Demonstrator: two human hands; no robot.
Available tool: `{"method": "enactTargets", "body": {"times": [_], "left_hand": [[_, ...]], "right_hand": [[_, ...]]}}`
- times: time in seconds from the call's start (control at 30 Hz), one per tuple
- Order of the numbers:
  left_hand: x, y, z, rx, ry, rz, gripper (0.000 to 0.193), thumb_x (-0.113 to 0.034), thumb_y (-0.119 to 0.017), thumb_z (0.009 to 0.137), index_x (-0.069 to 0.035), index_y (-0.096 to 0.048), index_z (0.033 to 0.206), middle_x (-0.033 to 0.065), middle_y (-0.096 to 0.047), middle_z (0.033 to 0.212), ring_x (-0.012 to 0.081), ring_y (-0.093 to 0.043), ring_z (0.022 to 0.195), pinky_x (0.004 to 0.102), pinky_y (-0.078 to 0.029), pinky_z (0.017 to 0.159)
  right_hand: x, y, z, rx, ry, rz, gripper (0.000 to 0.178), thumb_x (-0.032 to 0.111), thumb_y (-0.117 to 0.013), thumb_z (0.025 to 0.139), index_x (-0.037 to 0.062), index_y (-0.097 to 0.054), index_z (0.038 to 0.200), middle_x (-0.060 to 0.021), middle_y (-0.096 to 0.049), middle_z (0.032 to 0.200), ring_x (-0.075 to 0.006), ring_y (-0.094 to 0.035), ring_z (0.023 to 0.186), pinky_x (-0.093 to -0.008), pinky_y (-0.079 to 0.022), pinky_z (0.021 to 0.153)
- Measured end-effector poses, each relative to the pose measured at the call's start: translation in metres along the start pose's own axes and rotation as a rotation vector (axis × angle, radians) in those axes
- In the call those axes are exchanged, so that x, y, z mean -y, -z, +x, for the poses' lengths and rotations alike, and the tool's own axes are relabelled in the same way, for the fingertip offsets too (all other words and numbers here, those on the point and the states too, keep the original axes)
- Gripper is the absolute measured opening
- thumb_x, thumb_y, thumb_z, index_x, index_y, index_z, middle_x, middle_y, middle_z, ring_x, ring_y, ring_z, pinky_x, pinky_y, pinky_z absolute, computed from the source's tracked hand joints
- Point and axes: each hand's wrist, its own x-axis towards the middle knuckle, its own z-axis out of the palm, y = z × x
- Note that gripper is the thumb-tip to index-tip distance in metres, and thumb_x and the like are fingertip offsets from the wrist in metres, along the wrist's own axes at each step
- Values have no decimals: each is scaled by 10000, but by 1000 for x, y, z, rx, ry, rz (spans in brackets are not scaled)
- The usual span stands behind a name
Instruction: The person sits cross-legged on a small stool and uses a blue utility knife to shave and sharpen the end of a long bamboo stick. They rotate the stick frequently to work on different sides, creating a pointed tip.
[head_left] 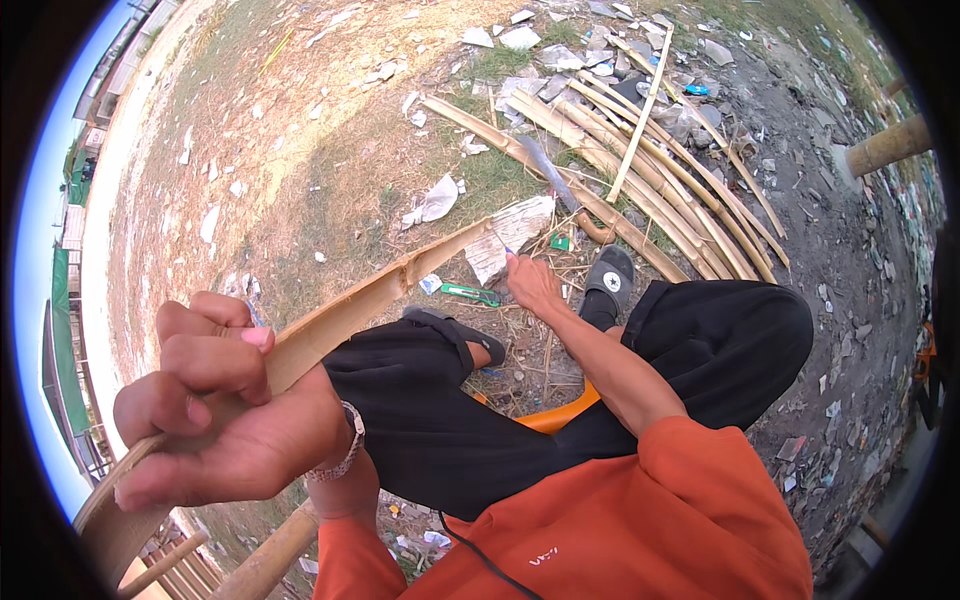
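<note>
left hand (215, 410): gripping one split-bamboo strip (345, 308) | right hand (536, 284): near its far end, grip unclear | ground: one machete (549, 175), one weathered board (526, 222)

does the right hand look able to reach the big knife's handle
Likely yes: the brown handle lies just beyond the right hand, with only small scraps between, though that hand seems to grip a small tool.
</note>
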Motion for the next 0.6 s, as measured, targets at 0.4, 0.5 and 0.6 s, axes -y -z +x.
{"method": "enactTargets", "body": {"times": [0.4, 0.5, 0.6], "left_hand": [[13, -8, 16, -108, -9, 199, 520, -604, -326, 895, -131, -294, 681, 21, -262, 446, 136, -253, 501, 296, -266, 542], [10, -4, 10, -142, -3, 214, 531, -624, -316, 889, -136, -297, 682, 13, -247, 444, 136, -250, 505, 302, -271, 556], [10, 1, 12, -92, 1, 259, 544, -639, -281, 890, -136, -294, 682, 12, -233, 447, 137, -240, 511, 298, -270, 560]], "right_hand": [[47, 6, -12, -85, 291, 340, 454, 388, -334, 948, -3, -544, 852, -288, -581, 683, -493, -565, 731, -550, -423, 687], [48, 2, -10, -81, 253, 254, 455, 383, -324, 950, -1, -552, 863, -301, -582, 693, -491, -573, 745, -552, -438, 685], [53, 4, -13, -76, 212, 134, 473, 389, -307, 951, -4, -563, 889, -315, -590, 727, -487, -586, 765, -547, -459, 694]]}}
